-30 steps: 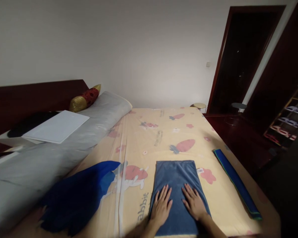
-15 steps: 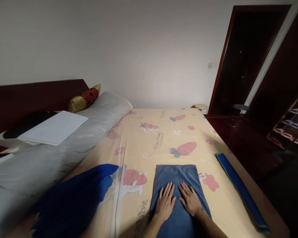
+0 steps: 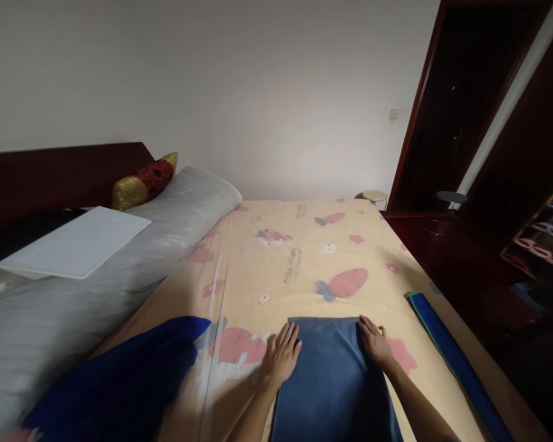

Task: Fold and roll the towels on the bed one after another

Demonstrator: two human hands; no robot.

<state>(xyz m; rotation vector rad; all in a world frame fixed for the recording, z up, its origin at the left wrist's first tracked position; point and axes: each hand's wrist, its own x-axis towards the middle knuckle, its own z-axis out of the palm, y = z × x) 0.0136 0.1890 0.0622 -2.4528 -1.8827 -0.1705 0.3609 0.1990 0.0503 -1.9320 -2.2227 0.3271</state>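
Note:
A folded grey-blue cloth (image 3: 329, 374) lies flat on the bed in front of me. My left hand (image 3: 280, 359) rests along its left edge near the far corner, fingers stretched out. At the far right corner, my right hand (image 3: 376, 345) touches the edge with its fingers extended; its thumb is hard to make out. To my left a bright blue cloth (image 3: 120, 380) is spread in a loose heap, partly in shadow. Another person's blurred hand (image 3: 17, 434) is at that cloth's near end. A narrow folded blue strip with green edging (image 3: 456, 359) lies on the right.
The bed (image 3: 253, 270) has a yellow sheet with carrot and rabbit prints. Along the headboard lie a grey rolled bedding piece (image 3: 166, 233), a white flat board (image 3: 78, 242) and a red-gold bolster (image 3: 145, 183). Stools (image 3: 374, 196) and a shoe rack (image 3: 541, 239) stand beyond.
My hands have moved apart from the middle of the grey-blue cloth to its two side edges. The white tag beside its right edge no longer shows. The view has shifted slightly.

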